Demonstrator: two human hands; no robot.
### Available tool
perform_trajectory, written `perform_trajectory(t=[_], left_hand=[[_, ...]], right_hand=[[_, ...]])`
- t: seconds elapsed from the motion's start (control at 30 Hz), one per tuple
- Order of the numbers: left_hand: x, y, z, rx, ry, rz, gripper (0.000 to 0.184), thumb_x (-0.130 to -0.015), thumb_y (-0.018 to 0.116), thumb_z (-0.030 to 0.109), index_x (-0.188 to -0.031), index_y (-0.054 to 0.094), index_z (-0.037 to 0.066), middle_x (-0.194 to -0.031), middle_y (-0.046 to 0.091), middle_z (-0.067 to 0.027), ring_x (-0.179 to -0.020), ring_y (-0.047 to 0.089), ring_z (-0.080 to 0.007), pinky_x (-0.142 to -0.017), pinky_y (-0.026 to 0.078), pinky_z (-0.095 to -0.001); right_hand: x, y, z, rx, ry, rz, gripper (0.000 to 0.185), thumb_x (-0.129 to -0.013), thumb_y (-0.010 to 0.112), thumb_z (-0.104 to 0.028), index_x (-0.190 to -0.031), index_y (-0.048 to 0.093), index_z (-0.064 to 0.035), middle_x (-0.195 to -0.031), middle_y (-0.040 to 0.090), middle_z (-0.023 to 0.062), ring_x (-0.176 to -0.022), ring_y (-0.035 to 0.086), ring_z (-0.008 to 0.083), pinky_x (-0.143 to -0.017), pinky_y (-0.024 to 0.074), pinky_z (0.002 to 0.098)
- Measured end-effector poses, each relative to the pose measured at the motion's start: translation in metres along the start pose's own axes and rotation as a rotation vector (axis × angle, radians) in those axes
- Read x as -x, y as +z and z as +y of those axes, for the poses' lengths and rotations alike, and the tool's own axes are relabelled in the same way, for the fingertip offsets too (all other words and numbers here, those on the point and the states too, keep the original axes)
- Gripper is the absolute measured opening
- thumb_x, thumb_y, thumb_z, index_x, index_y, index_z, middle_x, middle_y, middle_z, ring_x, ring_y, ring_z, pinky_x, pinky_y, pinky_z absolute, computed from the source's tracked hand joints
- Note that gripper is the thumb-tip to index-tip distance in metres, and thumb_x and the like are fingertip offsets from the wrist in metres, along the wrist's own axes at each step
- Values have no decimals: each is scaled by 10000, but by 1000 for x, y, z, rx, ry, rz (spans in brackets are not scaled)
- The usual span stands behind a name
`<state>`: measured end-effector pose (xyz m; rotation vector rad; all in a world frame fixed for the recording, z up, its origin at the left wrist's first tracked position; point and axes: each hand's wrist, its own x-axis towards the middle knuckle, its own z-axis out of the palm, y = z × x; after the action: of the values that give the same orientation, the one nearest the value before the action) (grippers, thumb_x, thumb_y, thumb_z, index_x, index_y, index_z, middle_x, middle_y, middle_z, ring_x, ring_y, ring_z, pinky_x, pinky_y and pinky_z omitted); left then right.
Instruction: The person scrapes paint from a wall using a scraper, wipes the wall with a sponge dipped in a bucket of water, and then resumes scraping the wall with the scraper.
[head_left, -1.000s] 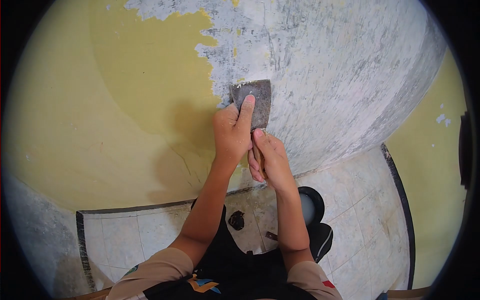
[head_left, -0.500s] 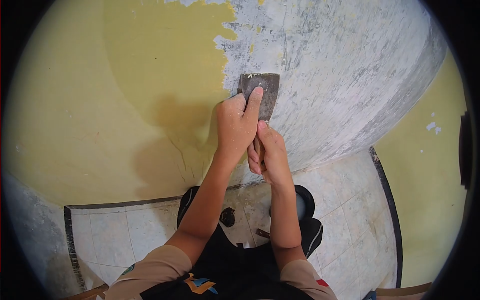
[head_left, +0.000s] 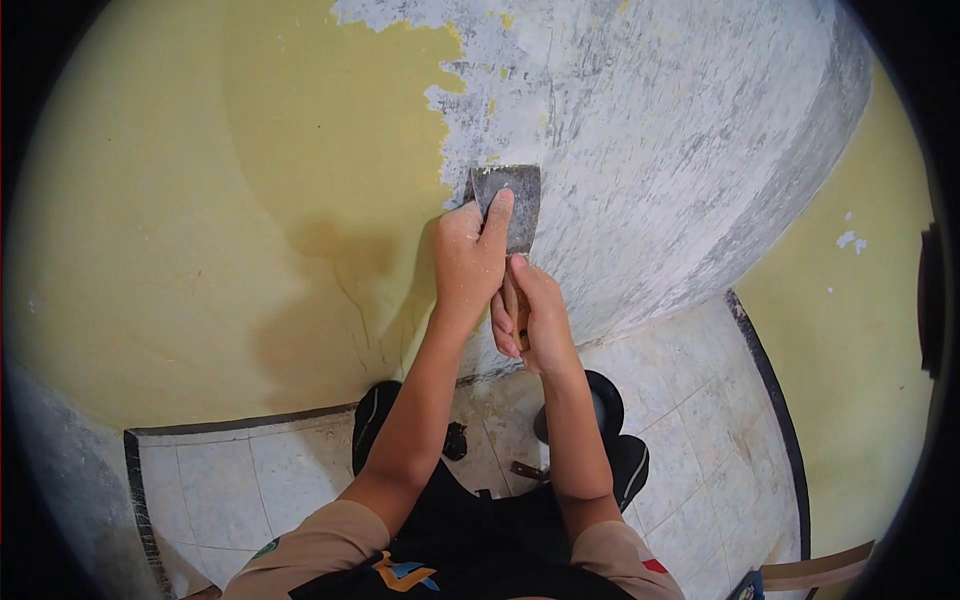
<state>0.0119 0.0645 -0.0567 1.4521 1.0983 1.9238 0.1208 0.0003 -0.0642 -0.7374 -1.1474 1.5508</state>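
Observation:
A paint scraper [head_left: 522, 222] with a broad, worn metal blade and a wooden handle rests against the wall, its blade edge upward on the stripped grey-white patch [head_left: 640, 150]. My left hand [head_left: 468, 255] is closed around the scraper near the blade, thumb pressed flat on the metal. Just below, my right hand [head_left: 541, 308] wraps the wooden handle. Yellow paint [head_left: 330, 120] with a ragged edge lies left of the blade. Pale flecks cling to the blade's edge, and dust whitens my left hand.
Between and beside my legs on the tiled floor [head_left: 690, 450] are a dark crumpled object [head_left: 455, 441], a small brown-handled tool [head_left: 527, 470] and a round black container [head_left: 606, 398], partly behind my right arm. A wooden edge [head_left: 820, 568] shows at lower right.
The view has shifted slightly, so wall and hands sit a little differently in the picture. Both hands keep the same hold on the scraper, which stays at nearly the same spot.

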Motion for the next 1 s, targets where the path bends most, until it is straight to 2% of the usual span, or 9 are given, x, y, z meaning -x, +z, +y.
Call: perform_trajectory(t=[0.3,0.37,0.47,0.57,0.9,1.0], left_hand=[[-1,6,1,-90,85,-10,598,-1004,692,333,-603,469,-51,-500,390,-159,-479,351,-207,-480,335,-431],[-2,8,-2,-25,-25,-44,595,-1005,692,327,-600,472,-50,-496,394,-158,-481,350,-194,-478,332,-429],[-1,11,-1,75,-61,-42,593,-1006,692,328,-602,484,-54,-496,401,-154,-490,350,-173,-478,329,-429],[-3,13,4,90,-55,-28,592,-1008,690,331,-607,496,-59,-497,404,-147,-504,352,-154,-481,333,-428],[-7,12,5,22,-31,-10,592,-1009,690,332,-615,500,-68,-500,406,-162,-491,358,-171,-484,330,-436],[-14,14,9,-14,29,-3,595,-1010,690,328,-612,487,-65,-507,382,-156,-505,352,-158,-484,324,-432]], right_hand=[[-1,-5,2,22,-21,50,449,-1112,460,-470,-957,547,-57,-564,473,42,-337,374,128,-332,301,269],[0,-7,-1,37,-18,42,453,-1112,459,-472,-959,552,-56,-563,469,38,-334,369,123,-329,298,266],[3,-6,-6,61,0,75,458,-1114,458,-474,-959,564,-56,-561,463,33,-331,360,113,-326,292,259],[1,-8,-9,75,-11,82,460,-1116,457,-469,-957,570,-53,-559,462,33,-331,360,110,-324,287,257],[-6,-7,-7,24,-14,56,454,-1111,469,-460,-961,551,-40,-545,455,36,-320,366,118,-309,286,265],[-9,-6,-15,32,-37,46,452,-1112,466,-460,-955,549,-44,-547,458,35,-322,368,117,-311,288,265]])
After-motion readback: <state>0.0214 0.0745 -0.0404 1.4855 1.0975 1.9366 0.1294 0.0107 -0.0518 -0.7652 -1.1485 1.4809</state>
